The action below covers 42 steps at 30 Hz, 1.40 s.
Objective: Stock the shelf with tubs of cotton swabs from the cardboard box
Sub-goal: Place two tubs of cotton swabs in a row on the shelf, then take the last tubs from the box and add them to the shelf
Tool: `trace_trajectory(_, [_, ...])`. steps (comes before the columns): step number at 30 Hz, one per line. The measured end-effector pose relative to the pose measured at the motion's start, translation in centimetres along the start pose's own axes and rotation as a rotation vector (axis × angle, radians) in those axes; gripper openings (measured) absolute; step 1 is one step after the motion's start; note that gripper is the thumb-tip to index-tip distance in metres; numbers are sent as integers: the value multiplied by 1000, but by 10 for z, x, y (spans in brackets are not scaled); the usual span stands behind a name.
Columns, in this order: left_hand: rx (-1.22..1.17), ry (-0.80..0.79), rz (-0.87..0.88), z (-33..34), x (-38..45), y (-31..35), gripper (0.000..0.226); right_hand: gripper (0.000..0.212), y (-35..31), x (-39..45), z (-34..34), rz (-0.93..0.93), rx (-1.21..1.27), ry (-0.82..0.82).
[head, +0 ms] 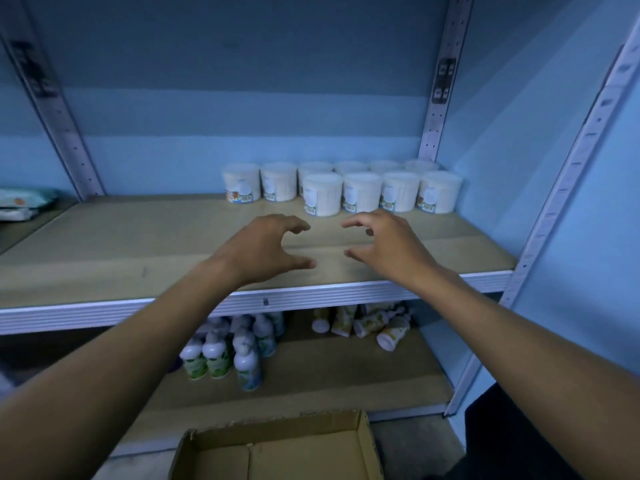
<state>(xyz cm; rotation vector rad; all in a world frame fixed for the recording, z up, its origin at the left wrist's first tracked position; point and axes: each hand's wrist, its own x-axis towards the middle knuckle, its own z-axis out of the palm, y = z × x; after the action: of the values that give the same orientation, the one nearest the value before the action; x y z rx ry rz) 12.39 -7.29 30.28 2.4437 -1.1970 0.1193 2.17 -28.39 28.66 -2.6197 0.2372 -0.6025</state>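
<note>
Tubs of cotton swabs (360, 192) stand upright at the shelf's (138, 237) 1 o'clock rear corner, directly at 12 o'clock from my left hand (266, 249) and right hand (384, 245), both empty with fingers curled apart, right nearer; cardboard box (277, 452) lies at 6 o'clock.

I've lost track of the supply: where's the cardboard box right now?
In the head view the cardboard box sits on the floor at bottom centre, below the lower shelf of bottles, between the forearms; the part visible looks empty.
</note>
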Motion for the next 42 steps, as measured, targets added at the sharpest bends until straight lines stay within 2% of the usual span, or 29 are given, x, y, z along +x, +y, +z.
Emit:
trace_trajectory(4, [-110, 36, 5, 2, -53, 3, 63, 42, -14, -43, 9, -8, 89, -16])
trace_trajectory(9, [-128, 21, 3, 12, -106, -1, 61, 40, -26, -87, 26, -10, 124, -87])
trace_trajectory(16, [-188, -123, -63, 39, -171, -14, 63, 45, -31, -128, 61, 46, 160, -179])
trace_trajectory(23, [-283, -344, -270, 64, -207, -40, 64, 45, -44, -151, 109, 104, 170, -305])
trace_trajectory(31, [-169, -566, -419, 100, -230, -76, 65, 45, -55, -181, 181, 138, 194, -487])
trace_trajectory(37, [-52, -661, -479, 129, -252, -102, 68, 57, -64, -207, 223, 180, 135, -651])
trace_trajectory(42, [-102, -722, -604, 164, -269, -116, 73, 70, -68, -230, 254, 224, 78, -783])
